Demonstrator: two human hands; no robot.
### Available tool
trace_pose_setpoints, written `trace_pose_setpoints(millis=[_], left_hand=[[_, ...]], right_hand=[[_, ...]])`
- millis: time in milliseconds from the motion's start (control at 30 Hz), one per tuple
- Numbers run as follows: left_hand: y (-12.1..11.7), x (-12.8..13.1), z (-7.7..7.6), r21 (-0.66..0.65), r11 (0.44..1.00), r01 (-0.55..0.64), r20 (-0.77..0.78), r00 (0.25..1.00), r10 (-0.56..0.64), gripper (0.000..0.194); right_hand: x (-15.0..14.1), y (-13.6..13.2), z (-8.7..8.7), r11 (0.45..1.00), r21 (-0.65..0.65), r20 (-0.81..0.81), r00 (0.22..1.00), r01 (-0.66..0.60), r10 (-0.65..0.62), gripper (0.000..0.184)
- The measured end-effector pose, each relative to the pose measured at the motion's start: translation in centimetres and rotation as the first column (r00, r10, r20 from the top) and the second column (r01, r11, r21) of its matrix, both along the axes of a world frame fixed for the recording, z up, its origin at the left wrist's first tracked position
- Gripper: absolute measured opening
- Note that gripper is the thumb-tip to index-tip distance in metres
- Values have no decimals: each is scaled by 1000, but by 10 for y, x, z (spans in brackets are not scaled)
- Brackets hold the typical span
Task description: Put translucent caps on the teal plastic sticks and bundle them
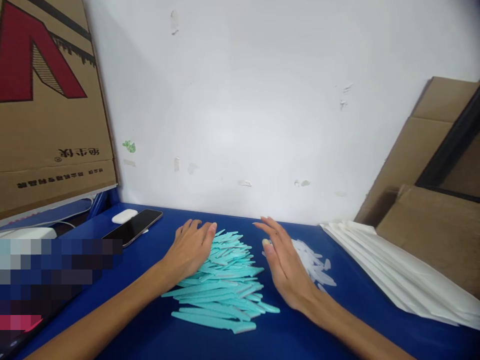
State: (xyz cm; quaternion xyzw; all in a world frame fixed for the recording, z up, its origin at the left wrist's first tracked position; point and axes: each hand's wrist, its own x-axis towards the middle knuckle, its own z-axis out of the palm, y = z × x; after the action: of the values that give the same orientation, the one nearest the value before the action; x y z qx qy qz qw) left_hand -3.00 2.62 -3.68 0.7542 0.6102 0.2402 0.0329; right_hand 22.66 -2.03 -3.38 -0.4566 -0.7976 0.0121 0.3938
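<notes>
A heap of flat, teal, knife-shaped pieces [225,290], which look like eyebrow razors, lies on the blue table [123,295]. Along the heap's left side rests my left hand [191,250], palm turned down, its thumb by the upper pieces. Its fingers reach forward and hold nothing that I can see. My right hand [283,267] is off the right side of the heap, with fingers stretched and apart and nothing in them. Just beyond it lies a small pile of whitish, translucent pieces [318,265], partly hidden by that hand.
A phone [135,226] and a white case [124,216] lie at the back left. A printed cardboard box [56,125] stands at far left. White sheets [397,280] and folded cardboard [431,235] are on the right. A white wall [232,110] closes off the back.
</notes>
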Motion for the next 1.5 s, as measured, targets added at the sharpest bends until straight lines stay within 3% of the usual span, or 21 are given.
trace_pose_setpoints(millis=[100, 267, 433, 633, 933, 1167, 1500], left_hand=[[12, -11, 6, 35, 999, 19, 24, 1000, -20, 66], [37, -31, 13, 79, 997, -1, 67, 998, -4, 59], [54, -45, 13, 34, 998, -45, 108, 993, 41, 48], [61, -51, 5, -43, 997, -58, 111, 992, 62, 45], [64, -49, -1, -136, 989, -51, 78, 995, 62, 50], [66, -47, -3, -174, 978, -115, 43, 991, 124, 49], [65, -46, -2, -172, 981, -91, 9, 996, 94, 49]], right_hand=[[24, 15, 10, 968, 250, 240, 969, -2, -60, 40], [67, 45, 19, 932, 356, 374, 903, 71, -211, 34], [114, 67, 14, 931, 214, 423, 830, 298, -363, 43], [157, 86, -4, 887, 41, 479, 770, 460, -421, 41], [163, 94, -18, 852, -63, 601, 702, 519, -383, 39], [163, 96, -20, 840, -113, 609, 705, 531, -364, 42], [169, 102, -26, 840, -119, 600, 713, 529, -363, 44]])
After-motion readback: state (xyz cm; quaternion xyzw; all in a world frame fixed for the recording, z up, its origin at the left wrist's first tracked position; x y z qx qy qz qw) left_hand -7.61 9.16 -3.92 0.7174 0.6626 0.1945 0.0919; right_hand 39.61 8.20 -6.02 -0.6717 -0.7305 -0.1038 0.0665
